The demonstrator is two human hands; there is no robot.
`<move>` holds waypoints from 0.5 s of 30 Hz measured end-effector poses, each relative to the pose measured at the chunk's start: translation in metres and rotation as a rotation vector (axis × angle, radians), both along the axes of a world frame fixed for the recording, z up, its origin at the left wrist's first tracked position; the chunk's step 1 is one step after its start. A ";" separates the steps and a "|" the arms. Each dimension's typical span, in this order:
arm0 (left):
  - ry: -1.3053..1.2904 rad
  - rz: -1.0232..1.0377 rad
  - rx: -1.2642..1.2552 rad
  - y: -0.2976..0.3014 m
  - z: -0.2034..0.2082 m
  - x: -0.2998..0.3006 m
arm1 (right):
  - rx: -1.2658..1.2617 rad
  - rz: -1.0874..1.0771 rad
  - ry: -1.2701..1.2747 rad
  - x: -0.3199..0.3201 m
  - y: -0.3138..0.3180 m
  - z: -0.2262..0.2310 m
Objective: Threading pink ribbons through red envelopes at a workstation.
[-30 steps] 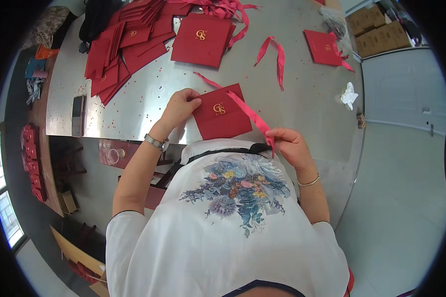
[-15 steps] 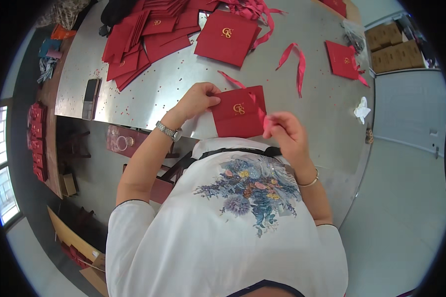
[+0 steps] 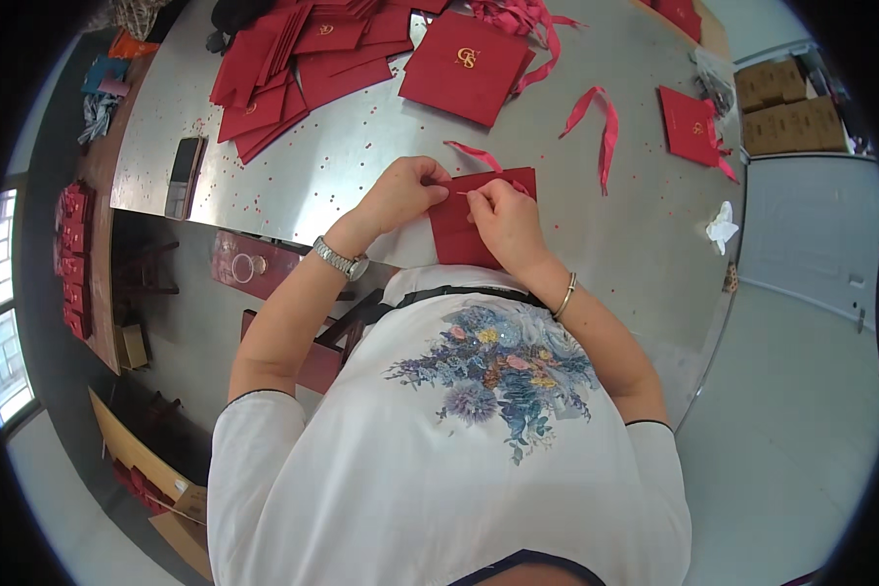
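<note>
A flat red paper bag point(image 3: 451, 237) lies at the table's near edge, against my shirt. My left hand point(image 3: 407, 197) is closed on its upper left corner, thumb and forefinger pinched. My right hand point(image 3: 508, 227) crosses over the bag's front, fingertips pinched near its upper edge. A thin pink tip of ribbon pokes out from these fingertips toward the left hand. Behind the bag's top edge, a pink-red ribbon point(image 3: 474, 154) curls out onto the table. The right hand covers most of the bag's front, including any emblem there.
Red bags with gold emblems point(image 3: 464, 68) and a fanned pile of red bags point(image 3: 264, 103) lie farther back on the metal table point(image 3: 352, 146). A loose ribbon point(image 3: 607, 137), a bag with ribbon point(image 3: 690, 127), a crumpled tissue point(image 3: 721, 229) and a phone point(image 3: 184, 178) lie around.
My right hand has moved left and up across the bag, from its right side to near the left hand, carrying the ribbon end. My left hand keeps hold of the corner.
</note>
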State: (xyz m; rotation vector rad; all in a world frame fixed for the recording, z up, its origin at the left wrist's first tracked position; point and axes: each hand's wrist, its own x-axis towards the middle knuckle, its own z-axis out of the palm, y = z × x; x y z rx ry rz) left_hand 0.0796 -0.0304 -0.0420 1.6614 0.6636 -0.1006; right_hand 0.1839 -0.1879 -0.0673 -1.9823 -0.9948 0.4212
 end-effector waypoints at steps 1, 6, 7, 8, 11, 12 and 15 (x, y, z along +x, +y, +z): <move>0.001 0.000 -0.001 -0.001 0.001 0.000 | -0.001 0.000 0.001 -0.001 0.000 0.002; -0.004 -0.047 0.288 -0.004 0.000 0.001 | 0.068 0.122 -0.526 -0.007 0.001 0.012; -0.004 -0.047 0.289 -0.004 0.000 0.002 | 0.070 0.122 -0.527 -0.006 0.002 0.010; -0.008 -0.077 0.327 -0.005 0.001 0.003 | 0.098 0.101 -0.524 -0.006 0.002 0.006; 0.007 -0.127 0.372 -0.003 0.000 0.006 | 0.155 0.106 -0.493 -0.001 0.002 -0.002; 0.025 -0.151 0.377 -0.002 -0.001 0.006 | 0.181 0.126 -0.465 0.000 0.001 -0.004; 0.023 -0.108 0.145 0.000 -0.009 0.002 | 0.260 0.094 -0.258 0.001 -0.002 -0.006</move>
